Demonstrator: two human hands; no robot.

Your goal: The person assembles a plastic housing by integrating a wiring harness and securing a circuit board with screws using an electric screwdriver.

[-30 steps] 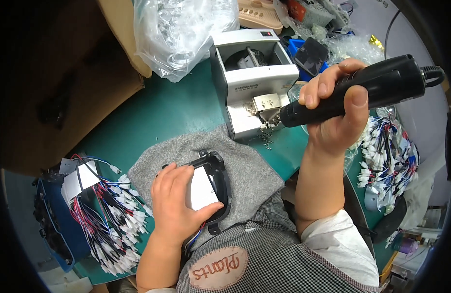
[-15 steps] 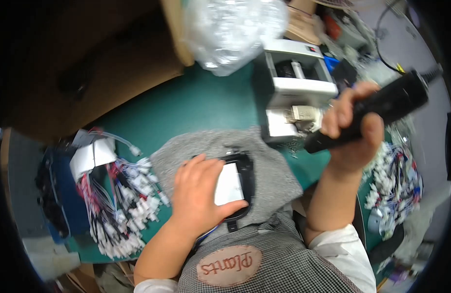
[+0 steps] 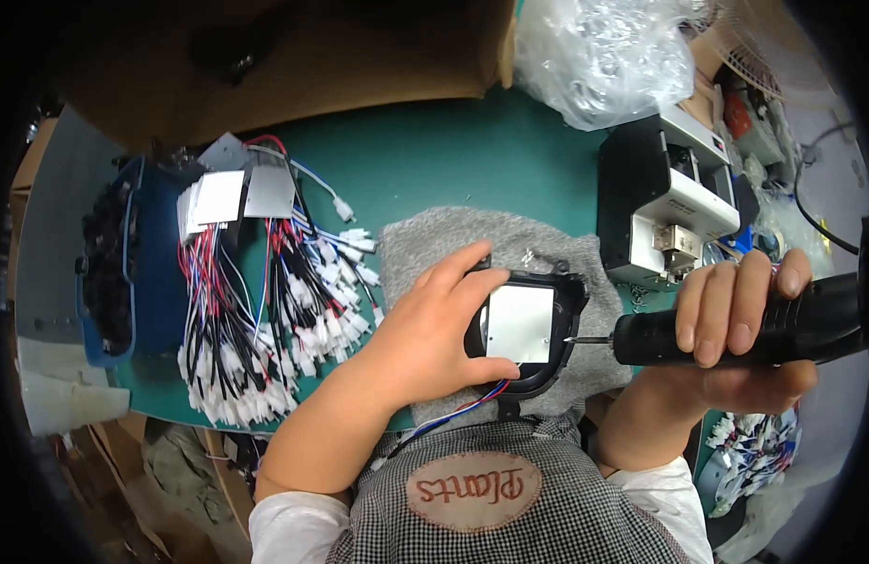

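A black plastic housing (image 3: 572, 293) with a shiny silver plate (image 3: 521, 324) inside it lies on a grey cloth (image 3: 425, 230). My left hand (image 3: 433, 329) grips it from the left, fingers over the far edge and thumb by the plate's lower edge. Red, blue and white wires (image 3: 463, 408) run out below that thumb. My right hand (image 3: 740, 315) is wrapped round a black electric screwdriver (image 3: 655, 338), held nearly level. Its thin bit points left, with the tip at the housing's right side; whether it touches cannot be told.
Bundled cables with white connectors (image 3: 237, 367) lie at the left beside a blue bin (image 3: 107, 352) of black parts. A white-and-black machine (image 3: 674, 193) stands at the right, loose screws (image 3: 639, 299) near it. A plastic bag (image 3: 599, 56) and cardboard box (image 3: 359, 85) occupy the far side.
My right hand has lowered the screwdriver from its raised, slanted position to the housing's right side. My left hand stays on the housing. The whole view has shifted, moving the scene within it.
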